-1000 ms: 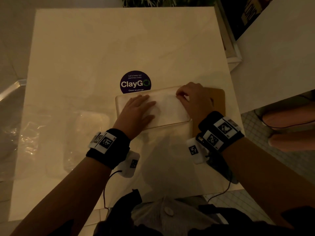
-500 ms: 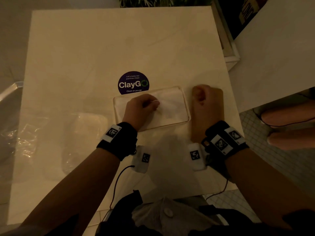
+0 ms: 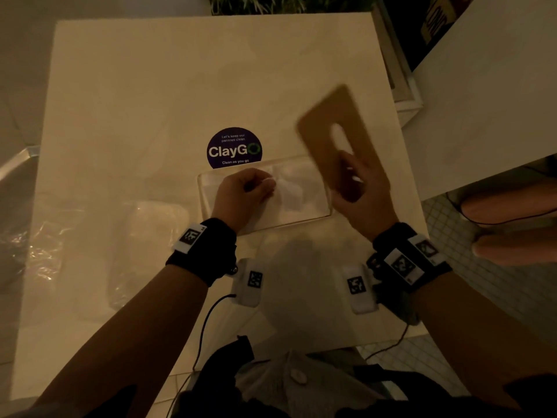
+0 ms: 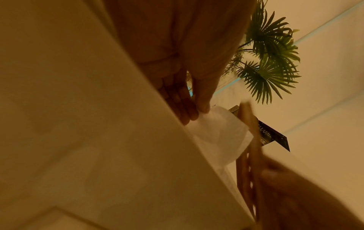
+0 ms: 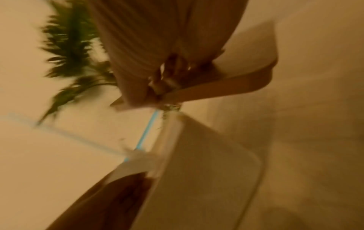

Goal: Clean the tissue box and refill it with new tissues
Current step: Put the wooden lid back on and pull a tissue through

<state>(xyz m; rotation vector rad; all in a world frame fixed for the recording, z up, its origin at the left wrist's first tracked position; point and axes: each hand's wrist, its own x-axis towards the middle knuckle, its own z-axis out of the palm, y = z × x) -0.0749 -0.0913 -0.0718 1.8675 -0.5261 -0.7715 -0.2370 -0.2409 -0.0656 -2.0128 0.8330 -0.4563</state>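
Note:
A clear tissue box point(image 3: 310, 217) full of white tissues point(image 3: 297, 188) lies on the pale table point(image 3: 180, 86), just below a round purple sticker point(image 3: 234, 148). My left hand point(image 3: 245, 191) rests on the tissues and pinches the top tissue point(image 4: 218, 132) between thumb and fingers. My right hand point(image 3: 355, 188) grips a brown wooden lid point(image 3: 324, 125) with a slot in it and holds it tilted above the box's right end. The same lid point(image 5: 226, 87) shows blurred in the right wrist view, above the box's rim point(image 5: 254, 174).
Crumpled clear plastic wrapping point(image 3: 135, 236) lies on the table to the left of the box. A second white table point(image 3: 488, 86) stands close on the right. A green plant point(image 4: 269, 62) stands behind the table's far edge. The floor is tiled point(image 3: 452, 224).
My right hand has picked the wooden lid up from the table beside the box and raised it at a tilt. My left hand went from flat on the tissues to pinching the top one.

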